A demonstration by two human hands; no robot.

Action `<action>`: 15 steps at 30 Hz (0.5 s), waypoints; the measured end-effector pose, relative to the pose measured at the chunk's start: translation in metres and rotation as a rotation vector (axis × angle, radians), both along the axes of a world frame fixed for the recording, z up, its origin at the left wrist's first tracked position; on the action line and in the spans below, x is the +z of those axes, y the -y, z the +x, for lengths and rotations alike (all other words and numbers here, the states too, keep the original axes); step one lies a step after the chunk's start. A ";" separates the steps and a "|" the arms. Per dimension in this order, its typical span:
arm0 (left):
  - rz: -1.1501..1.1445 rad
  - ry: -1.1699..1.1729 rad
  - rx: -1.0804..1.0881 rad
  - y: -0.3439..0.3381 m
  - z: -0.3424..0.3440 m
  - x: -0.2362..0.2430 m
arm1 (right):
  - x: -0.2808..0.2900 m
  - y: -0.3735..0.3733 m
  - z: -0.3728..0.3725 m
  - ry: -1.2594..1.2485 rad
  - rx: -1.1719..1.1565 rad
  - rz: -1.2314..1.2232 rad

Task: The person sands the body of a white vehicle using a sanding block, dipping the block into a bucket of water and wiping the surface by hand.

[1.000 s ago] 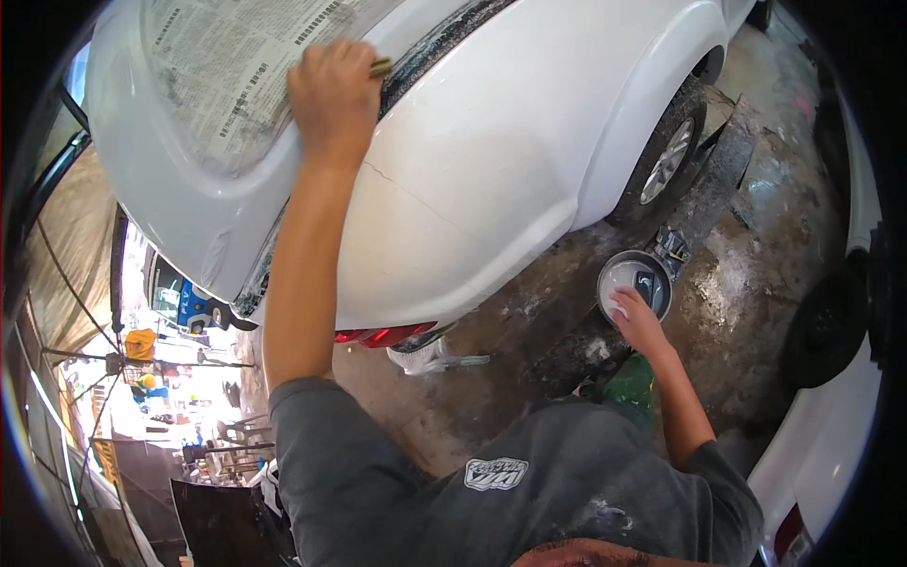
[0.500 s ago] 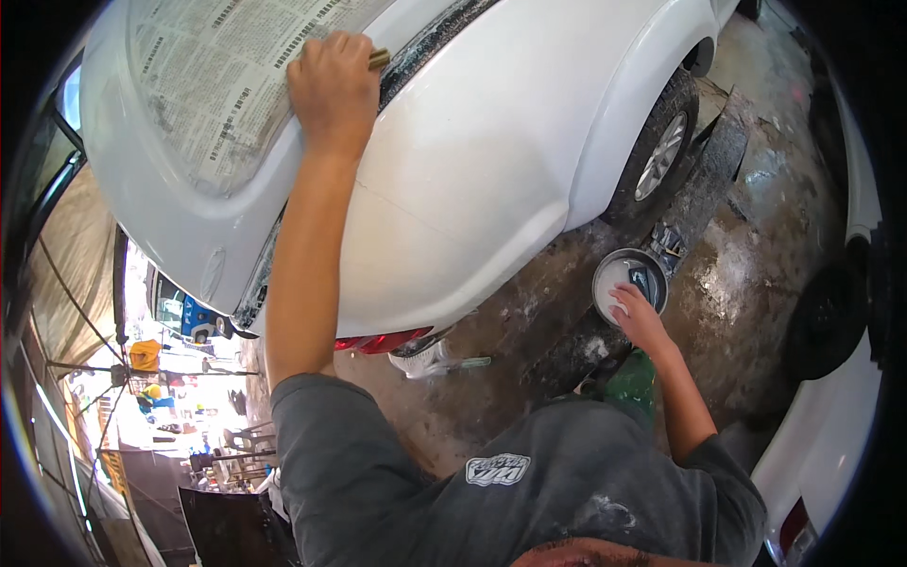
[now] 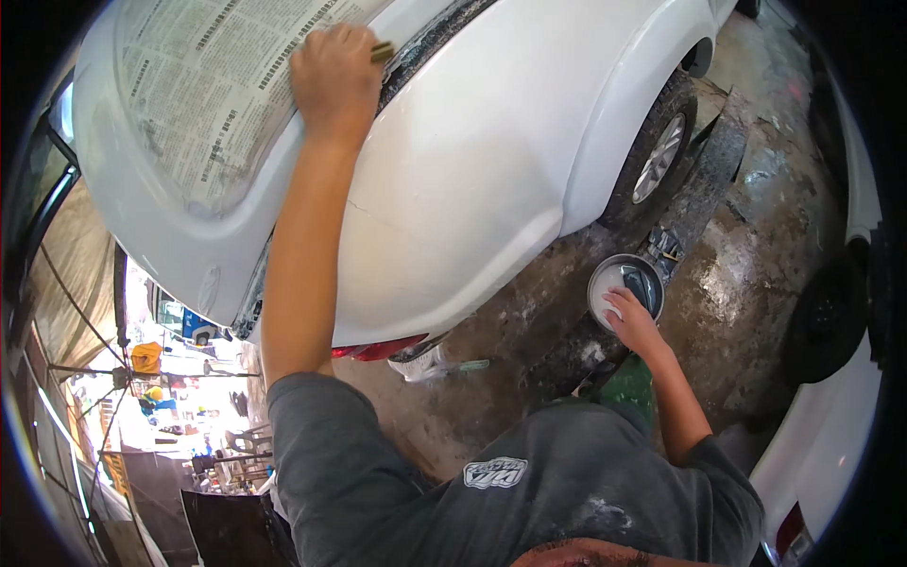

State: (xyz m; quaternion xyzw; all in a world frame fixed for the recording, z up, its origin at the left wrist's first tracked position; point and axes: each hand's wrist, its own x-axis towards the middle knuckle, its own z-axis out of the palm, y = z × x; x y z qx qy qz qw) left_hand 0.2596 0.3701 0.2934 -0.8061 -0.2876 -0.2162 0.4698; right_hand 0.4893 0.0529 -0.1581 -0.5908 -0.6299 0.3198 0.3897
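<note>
My left hand (image 3: 335, 80) is raised and closed around a small olive-brown block, like a sanding block (image 3: 382, 52), part of which sticks out past the fingers. It presses at the dark seam (image 3: 430, 47) between the white car body (image 3: 463, 180) and the rear window, which is covered with newspaper (image 3: 213, 94). My right hand (image 3: 633, 323) hangs low, fingers loosely curled and slightly apart. From above it overlaps the near edge of a round metal basin (image 3: 614, 280) with whitish liquid and a dark piece inside; I see nothing in the fingers and cannot tell whether they touch the basin.
The car's rear wheel (image 3: 657, 156) stands on a wet, stained floor (image 3: 718, 283). A red tail light (image 3: 383, 348) lies below my left forearm. White plastic with a brush-like handle (image 3: 463, 365) is on the floor. Another white car (image 3: 831, 425) borders the right side.
My left hand stays at the seam with the block, its outline a little blurred now. The whole view shifts slightly. My right hand remains over the basin's edge.
</note>
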 end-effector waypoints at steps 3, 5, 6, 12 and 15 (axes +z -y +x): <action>-0.077 0.044 0.121 0.028 -0.048 -0.008 | -0.017 0.017 0.018 0.033 -0.013 0.019; -0.100 0.072 0.161 0.041 -0.060 -0.009 | -0.033 0.036 0.032 0.037 -0.062 -0.122; -0.102 0.079 0.133 0.040 -0.058 -0.007 | -0.037 0.035 0.036 0.038 -0.067 -0.118; -0.043 0.024 0.030 0.005 0.007 -0.002 | 0.008 0.008 0.019 0.049 0.002 -0.088; -0.024 0.036 0.020 0.007 -0.002 -0.010 | 0.010 0.005 0.028 0.035 -0.038 -0.031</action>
